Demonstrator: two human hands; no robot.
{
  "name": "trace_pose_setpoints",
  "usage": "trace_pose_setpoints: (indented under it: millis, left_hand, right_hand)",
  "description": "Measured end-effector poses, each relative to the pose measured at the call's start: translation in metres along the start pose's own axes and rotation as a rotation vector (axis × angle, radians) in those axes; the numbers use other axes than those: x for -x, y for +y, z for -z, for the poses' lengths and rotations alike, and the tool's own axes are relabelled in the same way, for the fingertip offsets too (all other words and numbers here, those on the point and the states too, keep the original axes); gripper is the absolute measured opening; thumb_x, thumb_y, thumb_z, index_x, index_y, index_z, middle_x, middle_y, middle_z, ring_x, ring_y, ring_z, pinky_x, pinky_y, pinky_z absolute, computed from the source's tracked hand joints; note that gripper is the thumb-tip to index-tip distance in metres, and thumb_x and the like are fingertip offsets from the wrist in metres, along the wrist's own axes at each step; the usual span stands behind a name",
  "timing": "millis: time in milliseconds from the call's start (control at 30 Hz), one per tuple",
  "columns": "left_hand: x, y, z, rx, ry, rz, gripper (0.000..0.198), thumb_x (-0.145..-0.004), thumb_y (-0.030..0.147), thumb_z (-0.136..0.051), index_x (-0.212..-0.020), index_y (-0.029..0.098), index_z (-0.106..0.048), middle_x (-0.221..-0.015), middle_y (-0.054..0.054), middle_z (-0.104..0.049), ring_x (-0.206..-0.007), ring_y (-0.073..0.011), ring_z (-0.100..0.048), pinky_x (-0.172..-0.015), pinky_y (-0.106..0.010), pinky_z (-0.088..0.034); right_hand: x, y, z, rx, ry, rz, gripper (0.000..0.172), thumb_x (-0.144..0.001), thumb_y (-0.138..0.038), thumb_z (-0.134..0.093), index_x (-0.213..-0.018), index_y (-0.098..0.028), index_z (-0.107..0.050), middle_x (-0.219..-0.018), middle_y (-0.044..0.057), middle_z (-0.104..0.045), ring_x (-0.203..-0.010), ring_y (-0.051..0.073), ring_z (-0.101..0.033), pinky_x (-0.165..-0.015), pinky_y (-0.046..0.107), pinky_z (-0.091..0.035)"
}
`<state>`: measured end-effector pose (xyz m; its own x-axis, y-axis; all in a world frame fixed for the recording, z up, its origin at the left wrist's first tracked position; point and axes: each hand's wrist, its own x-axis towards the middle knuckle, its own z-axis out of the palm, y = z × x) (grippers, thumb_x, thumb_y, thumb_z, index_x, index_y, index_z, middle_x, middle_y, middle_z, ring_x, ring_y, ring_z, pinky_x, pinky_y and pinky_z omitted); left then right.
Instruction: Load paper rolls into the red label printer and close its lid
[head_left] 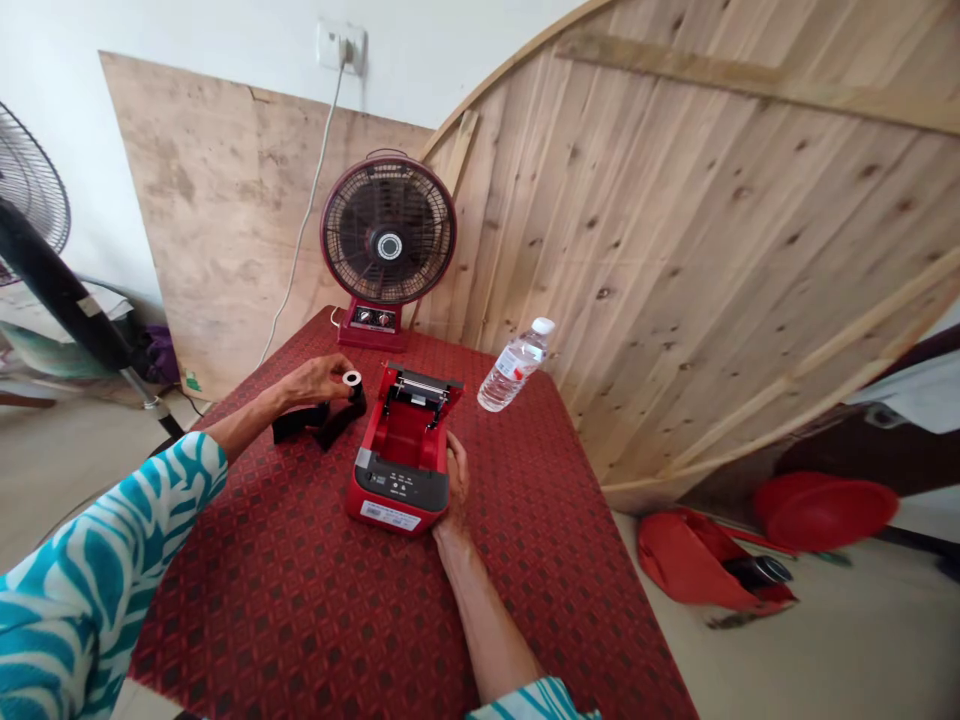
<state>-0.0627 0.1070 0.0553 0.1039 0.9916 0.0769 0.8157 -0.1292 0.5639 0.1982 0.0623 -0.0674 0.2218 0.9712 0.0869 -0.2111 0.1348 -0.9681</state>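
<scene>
A red and dark grey label printer stands on the table with its lid up, so the red hollow inside shows. My right hand is closed against the printer's right side, its fingers partly hidden behind the body. To the printer's left, my left hand pinches a small black roll whose white, hollow end faces up. Black strips lie on the table just below that hand and appear to run from the roll.
A clear water bottle leans to the right, beyond the printer. At the table's far edge stands a dark red fan. The patterned red tablecloth covers the table. On the floor to the right are a red bag and a red basin.
</scene>
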Motion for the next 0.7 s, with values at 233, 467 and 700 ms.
trace_pose_setpoints:
  millis: [233,467,700]
  left_hand:
    - [0.040,0.039,0.027,0.499,-0.098,-0.210,0.039,-0.076,0.037,-0.062,-0.110,0.017,-0.060,-0.092,-0.004,-0.071,-0.083,-0.0191,-0.066,-0.077,-0.032,-0.051]
    - [0.030,0.096,-0.016,-0.086,-0.239,-0.377,0.035,-0.080,0.034,-0.069,-0.113,0.022,-0.067,-0.106,-0.005,-0.073,-0.098,-0.0220,-0.068,-0.084,-0.030,-0.050]
    - [0.024,0.128,-0.044,-0.664,-0.276,-0.270,0.030,-0.085,0.027,-0.064,-0.113,0.018,-0.070,-0.108,-0.017,-0.072,-0.102,-0.0349,-0.068,-0.080,-0.042,-0.054]
  right_hand:
    - [0.003,-0.008,-0.005,-0.022,-0.002,-0.037,0.049,-0.081,-0.050,-0.054,-0.119,-0.021,-0.062,-0.119,0.006,-0.068,-0.102,0.021,-0.064,-0.085,0.034,-0.049]
    - [0.005,-0.014,-0.007,-0.043,-0.020,0.011,0.045,-0.082,-0.050,-0.053,-0.115,-0.021,-0.062,-0.119,0.006,-0.067,-0.109,0.021,-0.061,-0.092,0.035,-0.047]
    - [0.002,-0.006,-0.004,-0.039,-0.031,0.009,0.046,-0.084,-0.049,-0.052,-0.119,-0.021,-0.061,-0.124,0.006,-0.065,-0.115,0.022,-0.059,-0.098,0.037,-0.044]
